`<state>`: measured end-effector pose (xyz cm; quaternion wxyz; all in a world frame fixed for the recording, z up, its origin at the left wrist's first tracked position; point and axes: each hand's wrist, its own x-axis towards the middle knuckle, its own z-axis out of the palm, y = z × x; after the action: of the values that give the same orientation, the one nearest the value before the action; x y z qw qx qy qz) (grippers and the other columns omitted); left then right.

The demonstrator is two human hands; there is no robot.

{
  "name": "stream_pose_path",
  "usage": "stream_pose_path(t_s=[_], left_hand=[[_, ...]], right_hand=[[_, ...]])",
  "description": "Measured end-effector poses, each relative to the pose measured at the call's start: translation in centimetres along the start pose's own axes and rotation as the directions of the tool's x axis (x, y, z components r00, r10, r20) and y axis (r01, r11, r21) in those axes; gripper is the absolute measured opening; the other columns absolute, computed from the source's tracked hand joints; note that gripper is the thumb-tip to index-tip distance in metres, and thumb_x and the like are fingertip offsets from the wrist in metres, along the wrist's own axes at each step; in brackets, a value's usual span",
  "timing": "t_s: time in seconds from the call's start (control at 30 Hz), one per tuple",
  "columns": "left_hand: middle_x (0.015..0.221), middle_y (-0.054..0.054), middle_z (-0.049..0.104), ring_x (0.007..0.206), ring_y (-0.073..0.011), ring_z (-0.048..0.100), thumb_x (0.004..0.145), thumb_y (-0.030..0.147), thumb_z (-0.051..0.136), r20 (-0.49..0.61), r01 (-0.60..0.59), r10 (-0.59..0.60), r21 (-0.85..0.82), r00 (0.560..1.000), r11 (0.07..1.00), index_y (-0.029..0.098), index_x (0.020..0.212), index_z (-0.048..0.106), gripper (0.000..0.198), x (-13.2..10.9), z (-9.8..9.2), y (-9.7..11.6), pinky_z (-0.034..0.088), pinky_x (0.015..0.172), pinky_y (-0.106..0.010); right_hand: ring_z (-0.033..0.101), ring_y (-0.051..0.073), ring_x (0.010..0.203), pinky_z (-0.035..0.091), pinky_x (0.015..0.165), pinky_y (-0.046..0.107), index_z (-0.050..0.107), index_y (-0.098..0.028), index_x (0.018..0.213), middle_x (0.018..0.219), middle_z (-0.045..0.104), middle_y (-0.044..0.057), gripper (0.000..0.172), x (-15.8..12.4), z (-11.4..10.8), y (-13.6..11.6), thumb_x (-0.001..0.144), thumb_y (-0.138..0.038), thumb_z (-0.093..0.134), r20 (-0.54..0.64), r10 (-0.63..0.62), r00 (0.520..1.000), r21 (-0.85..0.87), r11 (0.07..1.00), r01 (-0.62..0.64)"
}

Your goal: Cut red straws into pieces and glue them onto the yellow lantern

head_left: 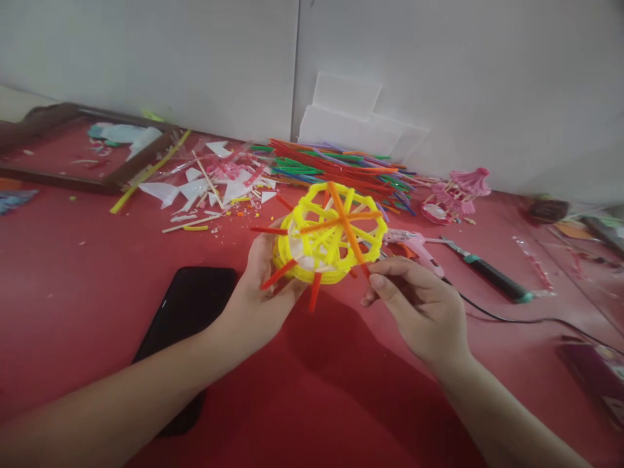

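My left hand is closed round the left side of a yellow pipe-cleaner wheel craft, holding it above the table. Short red pipe-cleaner ends stick out from its lower and left edge. Across its spoked top lies a cross of orange pipe cleaners. With thumb and forefinger, my right hand pinches the lower right end of the longer orange piece. Most of my left fingers are hidden behind the craft.
A black phone lies on the red table. Behind are paper scraps and a pile of coloured pipe cleaners. At right lie a pink glue gun, its cord, a utility knife and a pink craft.
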<state>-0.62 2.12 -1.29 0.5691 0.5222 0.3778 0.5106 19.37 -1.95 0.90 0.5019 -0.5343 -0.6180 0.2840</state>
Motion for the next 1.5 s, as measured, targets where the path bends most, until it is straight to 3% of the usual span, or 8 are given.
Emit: stream_pose_path(t_s=[0.17,0.43,0.73,1.07,1.5], left_hand=[[0.126,-0.005,0.062,0.120,-0.0245,0.061,0.073,0.006,0.065,-0.043,0.048,-0.048,-0.008,0.998,0.999,0.028,0.114,0.049,0.049,0.07,-0.10,-0.19,0.054,0.098,-0.045],[0.125,-0.004,0.062,0.120,-0.0241,0.061,0.075,0.007,0.066,-0.013,0.025,-0.025,0.001,1.000,1.000,0.029,0.116,0.051,0.049,0.01,-0.16,-0.43,0.056,0.095,-0.041],[0.127,-0.007,0.061,0.120,-0.0249,0.060,0.075,0.009,0.066,-0.015,0.058,-0.058,0.033,0.998,0.998,0.027,0.117,0.049,0.049,0.01,0.01,-0.05,0.054,0.098,-0.043],[0.124,-0.007,0.060,0.117,-0.0253,0.060,0.075,0.012,0.067,0.016,0.083,-0.084,0.036,0.996,0.996,0.026,0.115,0.047,0.046,-0.08,-0.06,0.14,0.054,0.096,-0.042],[0.126,-0.006,0.059,0.124,-0.0256,0.056,0.075,0.009,0.065,0.008,0.109,-0.109,0.042,0.994,0.993,0.025,0.117,0.048,0.048,0.01,-0.12,0.22,0.051,0.099,-0.039]], right_hand=[[0.066,0.011,0.058,0.055,0.055,0.026,0.067,-0.020,0.093,0.076,0.065,0.000,0.009,-0.15,-0.05,0.00,0.089,-0.016,0.060,0.029,-0.082,0.996,-0.091,0.992,0.084],[0.064,0.012,0.061,0.052,0.054,0.026,0.068,-0.020,0.091,0.077,0.066,0.001,0.008,-0.17,-0.01,0.01,0.088,-0.016,0.061,0.034,-0.125,0.992,-0.164,0.978,0.129],[0.065,0.016,0.075,0.053,0.067,0.031,0.068,-0.022,0.096,0.082,0.068,0.002,0.015,-0.03,-0.44,0.16,0.089,-0.012,0.060,0.082,-0.234,0.969,-0.247,0.937,0.247],[0.066,0.016,0.073,0.055,0.066,0.031,0.069,-0.022,0.097,0.082,0.069,0.003,0.018,0.17,-0.35,-0.28,0.090,-0.011,0.057,0.104,-0.280,0.954,-0.299,0.906,0.299],[0.067,0.013,0.075,0.056,0.070,0.024,0.070,-0.017,0.098,0.083,0.069,0.003,0.018,0.29,-0.37,-0.27,0.089,-0.006,0.058,0.144,-0.427,0.892,-0.381,0.808,0.449]])
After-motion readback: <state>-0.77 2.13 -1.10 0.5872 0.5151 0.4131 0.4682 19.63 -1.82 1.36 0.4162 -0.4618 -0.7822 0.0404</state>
